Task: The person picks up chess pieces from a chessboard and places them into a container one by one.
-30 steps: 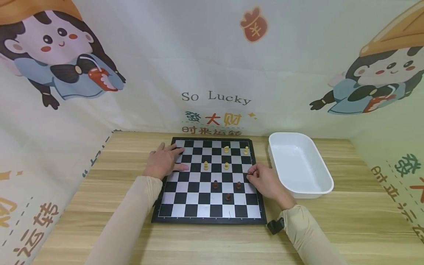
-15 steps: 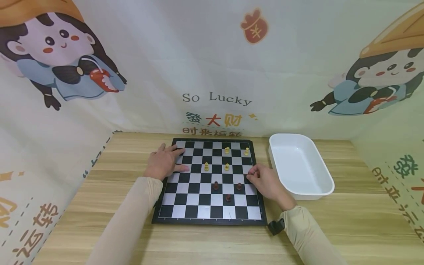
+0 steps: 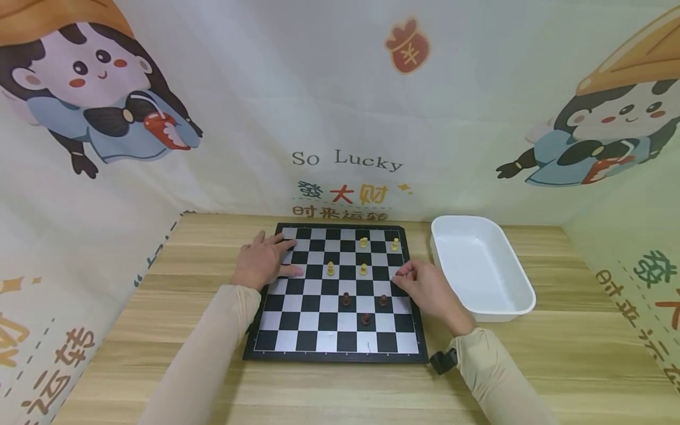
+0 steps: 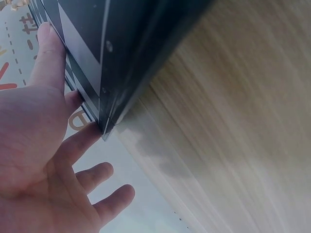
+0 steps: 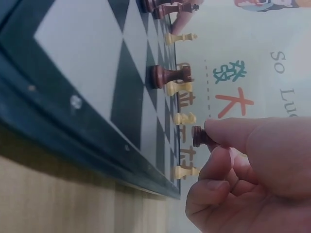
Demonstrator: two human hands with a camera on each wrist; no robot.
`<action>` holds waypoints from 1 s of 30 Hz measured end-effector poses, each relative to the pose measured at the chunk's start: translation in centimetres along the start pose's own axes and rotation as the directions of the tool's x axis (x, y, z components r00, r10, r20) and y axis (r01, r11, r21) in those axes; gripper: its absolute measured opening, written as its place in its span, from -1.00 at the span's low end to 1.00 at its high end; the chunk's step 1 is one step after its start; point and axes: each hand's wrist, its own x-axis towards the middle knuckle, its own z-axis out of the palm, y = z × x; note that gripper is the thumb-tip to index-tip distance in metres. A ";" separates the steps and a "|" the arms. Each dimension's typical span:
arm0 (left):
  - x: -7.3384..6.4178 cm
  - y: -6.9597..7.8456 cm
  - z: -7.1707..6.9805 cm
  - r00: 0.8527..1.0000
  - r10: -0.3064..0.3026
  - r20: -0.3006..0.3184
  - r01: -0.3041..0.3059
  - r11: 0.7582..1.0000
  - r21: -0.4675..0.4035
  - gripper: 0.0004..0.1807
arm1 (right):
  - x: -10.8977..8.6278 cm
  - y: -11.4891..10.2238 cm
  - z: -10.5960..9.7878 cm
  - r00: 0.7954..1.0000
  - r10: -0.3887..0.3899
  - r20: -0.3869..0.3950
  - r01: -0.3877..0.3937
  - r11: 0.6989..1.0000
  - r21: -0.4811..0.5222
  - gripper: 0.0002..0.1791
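Note:
A black-framed chessboard (image 3: 334, 356) lies on the table in the head view. My left hand (image 3: 260, 260) rests on its left side, thumb and fingers spread over the edge squares. At the right edge of the board, my right hand (image 3: 425, 286) pinches a dark brown chess piece (image 5: 199, 137) between thumb and fingers; its top is hidden by them. The base of that piece appears off the board in the right wrist view. Nearby stand a dark rook (image 5: 170, 75) and two other dark pieces. Several cream pieces stand farther back, including a knight (image 5: 185, 118).
A white plastic tub (image 3: 478, 265) stands on the wooden table (image 3: 547, 366), just right of the board and close to my right hand. A printed cloth (image 3: 340, 106) hangs behind and at both sides.
My right hand has shifted slightly left over the board with the dark chess piece. My left hand and the standing pieces have kept their places.

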 end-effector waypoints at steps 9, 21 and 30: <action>0.1 0.0 0.2 1.000 -0.010 0.010 0.010 1.000 -0.011 -0.05 | 0.2 -0.8 -1.0 0.999 -0.040 -0.016 0.040 0.999 -0.024 -0.79; 0.2 0.1 0.4 1.000 -0.012 0.000 0.012 1.000 -0.016 -0.06 | 0.9 -1.6 -2.7 0.999 -0.026 -0.034 0.025 0.999 -0.028 -0.76; 0.2 0.1 0.3 1.000 -0.011 0.002 0.011 1.000 -0.002 -0.06 | 1.2 -2.5 -4.0 0.998 -0.037 -0.045 0.036 0.999 -0.021 -0.75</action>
